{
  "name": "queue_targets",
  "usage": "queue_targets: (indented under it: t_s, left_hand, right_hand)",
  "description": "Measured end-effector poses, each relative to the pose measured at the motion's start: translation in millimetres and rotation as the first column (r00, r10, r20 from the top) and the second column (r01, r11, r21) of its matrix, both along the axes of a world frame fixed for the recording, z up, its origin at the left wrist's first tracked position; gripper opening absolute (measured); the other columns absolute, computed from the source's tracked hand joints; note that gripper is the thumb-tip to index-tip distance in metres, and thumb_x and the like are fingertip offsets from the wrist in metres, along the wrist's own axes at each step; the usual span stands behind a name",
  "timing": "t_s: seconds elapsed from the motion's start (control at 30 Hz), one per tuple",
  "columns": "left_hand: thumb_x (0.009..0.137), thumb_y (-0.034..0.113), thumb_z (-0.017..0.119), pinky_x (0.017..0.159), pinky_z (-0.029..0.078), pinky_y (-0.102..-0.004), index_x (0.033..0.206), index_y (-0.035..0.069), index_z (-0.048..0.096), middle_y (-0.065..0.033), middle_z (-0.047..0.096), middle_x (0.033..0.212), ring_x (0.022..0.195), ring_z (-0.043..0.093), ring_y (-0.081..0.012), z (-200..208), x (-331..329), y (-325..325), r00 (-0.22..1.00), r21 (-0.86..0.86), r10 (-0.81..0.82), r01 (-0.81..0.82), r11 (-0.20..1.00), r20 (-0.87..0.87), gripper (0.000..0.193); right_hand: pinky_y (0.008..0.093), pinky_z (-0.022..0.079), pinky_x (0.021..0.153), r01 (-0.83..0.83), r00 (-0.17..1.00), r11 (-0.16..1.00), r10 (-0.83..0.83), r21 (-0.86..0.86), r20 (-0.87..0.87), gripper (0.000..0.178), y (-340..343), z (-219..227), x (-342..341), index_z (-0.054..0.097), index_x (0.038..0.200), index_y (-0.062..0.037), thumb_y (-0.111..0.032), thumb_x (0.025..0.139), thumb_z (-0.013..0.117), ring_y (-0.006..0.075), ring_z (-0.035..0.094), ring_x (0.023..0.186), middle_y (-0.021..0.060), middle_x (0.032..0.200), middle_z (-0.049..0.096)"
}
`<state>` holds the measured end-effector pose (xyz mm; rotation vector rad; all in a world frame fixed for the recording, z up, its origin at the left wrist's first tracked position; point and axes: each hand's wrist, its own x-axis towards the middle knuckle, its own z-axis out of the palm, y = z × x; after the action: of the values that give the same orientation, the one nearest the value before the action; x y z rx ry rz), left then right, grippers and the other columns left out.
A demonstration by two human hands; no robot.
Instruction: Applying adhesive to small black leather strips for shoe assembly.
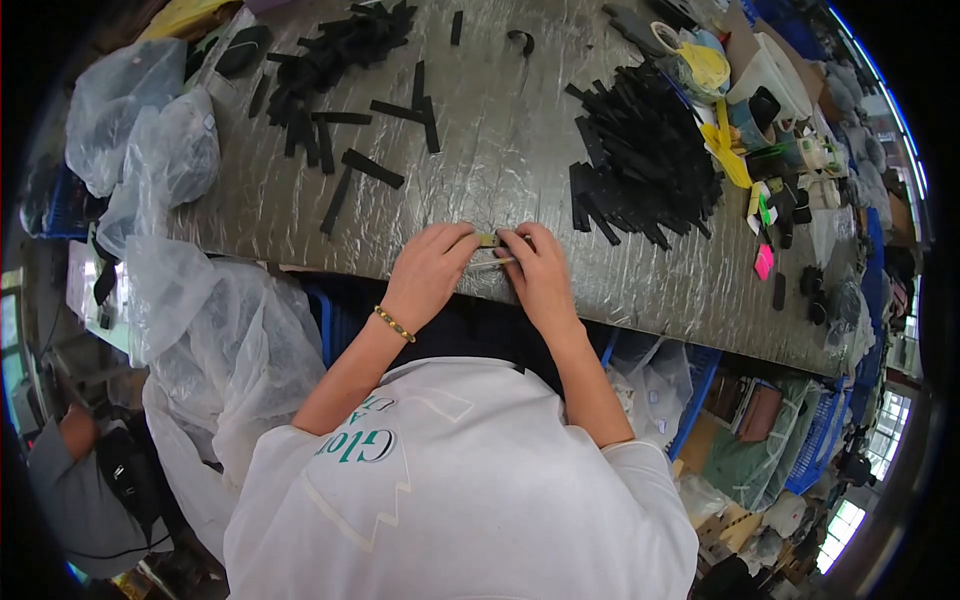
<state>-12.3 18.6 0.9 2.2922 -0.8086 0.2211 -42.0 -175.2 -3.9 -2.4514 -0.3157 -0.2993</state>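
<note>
Left hand: the left hand pinches the left end of a small tan piece, its grip clenched on it.
Right hand: the right hand holds the right end of the small tan piece, fingers clasped about it; a thin pale stick lies between the two hands, just below the piece.
Small tan piece: held just above the near edge of the table.
Black strips: a heap of black strips lies right of the small tan piece, farther across the table; scattered black strips lie to its far left.
Clear bags: clear plastic bags hang left of the small tan piece, off the table edge.
</note>
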Motion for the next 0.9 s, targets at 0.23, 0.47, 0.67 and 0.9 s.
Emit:
queue_targets:
  t_s: [0.23, 0.47, 0.67, 0.9]
  left_hand:
    - [0.083, 0.003, 0.062, 0.087, 0.050, -0.0394, 0.102, 0.005, 0.063, -0.0085, 0.063, 0.109, 0.102, 0.060, -0.0294, 2, 4, 0, 0.999, -0.012, -0.032, 0.032, 0.999, -0.010, 0.020]
    - [0.077, -0.001, 0.060, 0.083, 0.051, -0.0390, 0.102, 0.003, 0.066, -0.0086, 0.063, 0.104, 0.097, 0.060, -0.0292, -3, -1, -2, 0.999, -0.061, -0.028, 0.025, 0.998, -0.046, 0.025]
    - [0.077, -0.002, 0.060, 0.084, 0.051, -0.0394, 0.100, 0.003, 0.068, -0.0090, 0.064, 0.103, 0.098, 0.061, -0.0293, -8, -3, -11, 0.999, -0.078, -0.036, 0.032, 0.996, -0.040, 0.025]
    - [0.077, -0.005, 0.063, 0.083, 0.051, -0.0393, 0.105, 0.004, 0.068, -0.0094, 0.064, 0.105, 0.096, 0.061, -0.0309, -11, -2, -16, 0.998, -0.123, -0.053, 0.047, 0.991, -0.043, 0.030]
  right_hand:
    - [0.0416, 0.048, 0.085, -0.065, 0.998, 0.998, 0.065, -0.012, 0.010, 0.033, -3, 5, 6, 0.066, 0.112, -0.0058, -0.002, 0.080, 0.072, 0.0339, 0.060, 0.100, 0.0126, 0.113, 0.059]
    - [0.0418, 0.049, 0.080, 0.218, 0.973, 0.972, -0.210, 0.082, -0.099, 0.024, 2, 3, -6, 0.064, 0.102, -0.0011, -0.003, 0.081, 0.074, 0.0349, 0.061, 0.093, 0.0141, 0.101, 0.059]
    - [0.0446, 0.046, 0.077, 0.240, 0.969, 0.961, -0.227, 0.139, -0.101, 0.022, 4, -2, -10, 0.062, 0.101, -0.0018, -0.009, 0.083, 0.073, 0.0374, 0.058, 0.087, 0.0145, 0.094, 0.057]
    - [0.0442, 0.046, 0.074, 0.233, 0.971, 0.953, -0.216, 0.192, -0.106, 0.019, 5, -6, -11, 0.064, 0.101, -0.0020, -0.005, 0.084, 0.071, 0.0371, 0.058, 0.084, 0.0147, 0.092, 0.058]
